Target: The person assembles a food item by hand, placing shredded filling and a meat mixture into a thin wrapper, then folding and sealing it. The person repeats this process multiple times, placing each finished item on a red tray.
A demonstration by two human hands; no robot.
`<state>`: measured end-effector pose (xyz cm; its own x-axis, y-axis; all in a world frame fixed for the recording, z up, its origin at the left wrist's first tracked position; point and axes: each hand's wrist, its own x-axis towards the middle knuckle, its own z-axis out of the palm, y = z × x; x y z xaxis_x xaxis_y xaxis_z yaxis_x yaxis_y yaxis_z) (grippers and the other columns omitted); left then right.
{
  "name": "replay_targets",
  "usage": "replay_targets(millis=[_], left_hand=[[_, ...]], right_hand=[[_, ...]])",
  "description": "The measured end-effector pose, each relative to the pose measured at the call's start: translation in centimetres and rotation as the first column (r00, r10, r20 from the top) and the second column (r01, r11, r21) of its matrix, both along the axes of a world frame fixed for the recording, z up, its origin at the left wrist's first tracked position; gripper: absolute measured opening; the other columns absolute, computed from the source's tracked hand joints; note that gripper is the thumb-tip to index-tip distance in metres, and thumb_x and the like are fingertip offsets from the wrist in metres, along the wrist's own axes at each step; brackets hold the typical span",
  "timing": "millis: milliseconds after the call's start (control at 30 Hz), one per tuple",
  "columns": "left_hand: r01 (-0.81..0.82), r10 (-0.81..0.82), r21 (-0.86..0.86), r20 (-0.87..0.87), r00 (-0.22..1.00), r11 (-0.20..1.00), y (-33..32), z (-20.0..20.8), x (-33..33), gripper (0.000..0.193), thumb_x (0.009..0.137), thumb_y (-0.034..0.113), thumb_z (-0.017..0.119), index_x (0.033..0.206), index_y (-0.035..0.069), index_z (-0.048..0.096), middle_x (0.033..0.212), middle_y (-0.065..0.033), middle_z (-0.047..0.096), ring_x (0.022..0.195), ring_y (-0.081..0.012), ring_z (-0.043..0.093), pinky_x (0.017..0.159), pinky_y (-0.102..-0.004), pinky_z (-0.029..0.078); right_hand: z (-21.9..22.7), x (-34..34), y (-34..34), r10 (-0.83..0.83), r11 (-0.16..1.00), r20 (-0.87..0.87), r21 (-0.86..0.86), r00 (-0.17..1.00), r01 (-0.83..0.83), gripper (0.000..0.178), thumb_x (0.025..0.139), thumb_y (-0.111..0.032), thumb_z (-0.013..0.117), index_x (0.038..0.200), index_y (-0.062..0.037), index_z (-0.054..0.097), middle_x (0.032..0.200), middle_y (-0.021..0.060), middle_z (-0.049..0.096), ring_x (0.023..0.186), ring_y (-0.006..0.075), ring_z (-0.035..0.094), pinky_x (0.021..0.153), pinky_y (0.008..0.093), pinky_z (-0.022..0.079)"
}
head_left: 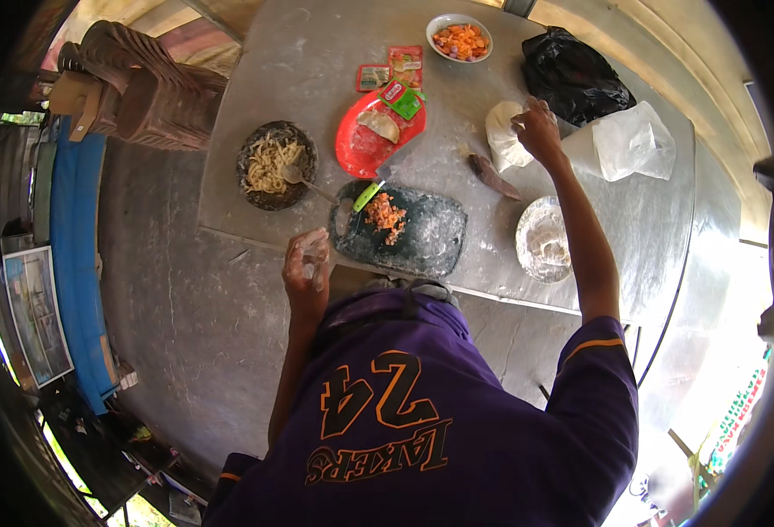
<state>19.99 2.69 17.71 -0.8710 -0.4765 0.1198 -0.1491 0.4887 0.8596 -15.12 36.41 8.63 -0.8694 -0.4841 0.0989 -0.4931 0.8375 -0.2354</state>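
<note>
My right hand (538,130) reaches far across the metal table, its fingers bunched at the edge of a white bag of what looks like flour (506,140). Flour coats my left hand (306,268), which is held by the table's front edge, fingers loosely curled and apart, with nothing visible in it. Below my right forearm lies a floured plate (538,220) with a pale piece of dough on it. A dark green cutting board (435,230) sits before me, bearing chopped orange-red bits (385,216) and a green-handled knife (369,195).
A stone mortar (251,198) holds pale shreds and a spoon (294,174). On the red plate (349,151) are a pale dough piece and a green packet (402,99). Behind stand a bowl of orange pieces (439,54) and a black plastic bag (571,75). A brownish elongated item (494,178) lies nearby.
</note>
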Motion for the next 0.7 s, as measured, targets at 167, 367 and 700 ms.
replay_targets(millis=[167, 367, 700], left_hand=[[-0.062, 0.062, 0.041, 0.004, 0.998, 0.997, -0.2, -0.1, 1.5, 0.021, 0.096, 0.009, 0.059, 0.114, 0.001, 0.065, 0.115, -0.0118, 0.064, 0.102, -0.0208, 0.063, 0.081, -0.0301, 0.051], [-0.014, 0.017, 0.046, -0.072, 0.997, 0.999, -1.7, -1.2, 1.4, 0.021, 0.097, 0.007, 0.058, 0.115, -0.002, 0.064, 0.115, -0.0122, 0.064, 0.104, -0.021, 0.063, 0.089, -0.032, 0.051], [-0.044, 0.036, 0.185, 0.048, 0.998, 0.982, -7.8, -2.8, -0.3, 0.021, 0.094, 0.0, 0.058, 0.113, -0.004, 0.064, 0.112, -0.0123, 0.067, 0.106, -0.0211, 0.064, 0.096, -0.0324, 0.049]], right_hand=[[-1.0, -1.0, 1.8, -0.074, 0.987, 0.047, -0.141, 0.996, 0.08, 0.018, 0.077, -0.014, 0.074, 0.093, -0.0121, 0.08, 0.102, 0.0205, 0.059, 0.101, 0.0373, 0.057, 0.089, 0.0464, 0.047], [-0.2, -1.0, 2.5, -0.128, 0.951, 0.146, -0.261, 0.981, 0.163, 0.022, 0.076, -0.023, 0.078, 0.094, -0.0106, 0.079, 0.086, 0.0192, 0.059, 0.083, 0.0338, 0.06, 0.074, 0.0442, 0.047], [2.0, 1.4, -8.3, 0.117, 0.9, 0.252, -0.435, 0.961, 0.005, 0.027, 0.081, -0.024, 0.076, 0.099, -0.0035, 0.077, 0.093, 0.0211, 0.07, 0.089, 0.0324, 0.068, 0.081, 0.0409, 0.052]])
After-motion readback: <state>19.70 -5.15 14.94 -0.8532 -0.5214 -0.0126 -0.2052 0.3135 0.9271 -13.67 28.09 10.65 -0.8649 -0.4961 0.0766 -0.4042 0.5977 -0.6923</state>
